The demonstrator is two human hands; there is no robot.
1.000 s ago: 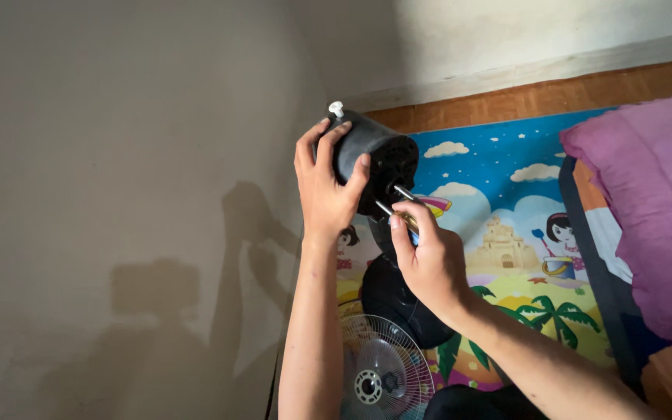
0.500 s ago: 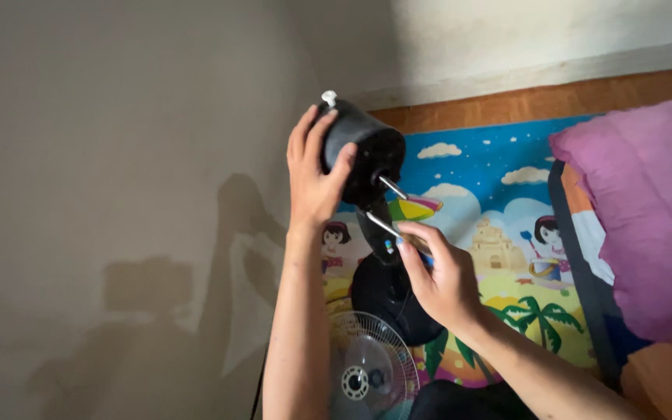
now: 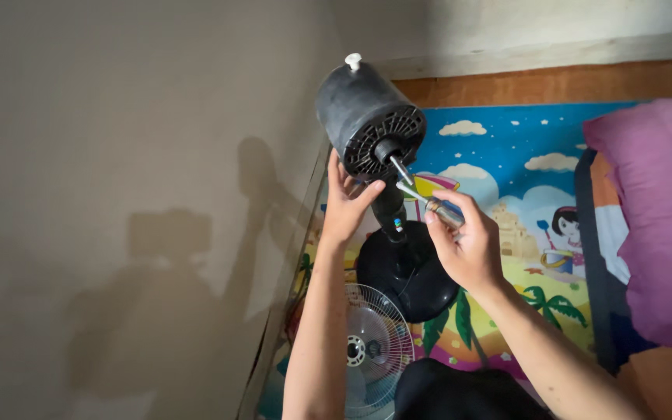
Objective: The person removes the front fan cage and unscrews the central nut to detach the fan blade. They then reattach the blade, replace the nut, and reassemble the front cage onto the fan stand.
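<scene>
Two hands up at a black fan motor [image 3: 367, 117], left hand [image 3: 349, 204] cupping it underneath, right hand [image 3: 468, 245] pinching a small metal tool [image 3: 429, 204] by the shaft [image 3: 400, 168], fan grille [image 3: 375, 350] on the colourful mat [image 3: 507, 163] below

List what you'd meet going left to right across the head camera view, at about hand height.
Grey wall with shadows → left hand → black fan neck → right hand holding a small metal tool → colourful play mat → purple pillow.

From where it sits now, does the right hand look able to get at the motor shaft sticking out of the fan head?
Probably yes. The right hand holds a small metal tool just below the shaft, with nothing between them; the left hand sits off to the side, under the fan motor housing.
</scene>
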